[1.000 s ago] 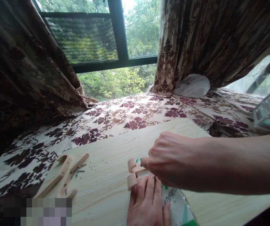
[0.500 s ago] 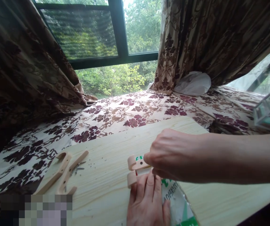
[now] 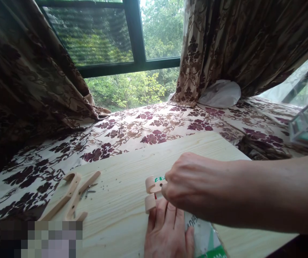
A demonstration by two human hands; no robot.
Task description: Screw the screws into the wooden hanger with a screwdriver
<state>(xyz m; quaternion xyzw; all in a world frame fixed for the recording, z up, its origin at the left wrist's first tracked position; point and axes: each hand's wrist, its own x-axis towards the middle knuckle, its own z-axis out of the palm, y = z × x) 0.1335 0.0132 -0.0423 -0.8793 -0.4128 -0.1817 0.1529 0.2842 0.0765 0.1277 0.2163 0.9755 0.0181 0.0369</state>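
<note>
Right hand (image 3: 179,181) shifted slightly left, forearm (image 3: 245,193) lower. Curled over upper hook (image 3: 155,187); grip hidden, can't tell what's pinched. Left hand (image 3: 167,225) flat on packet (image 3: 203,233), against lower hook (image 3: 150,203). I'd press evenly, preventing slip.

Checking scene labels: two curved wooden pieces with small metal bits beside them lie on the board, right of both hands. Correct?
Wrong side: the head view shows those curved wooden pieces and small metal bits on the board, left of the left hand and right hand.
</note>
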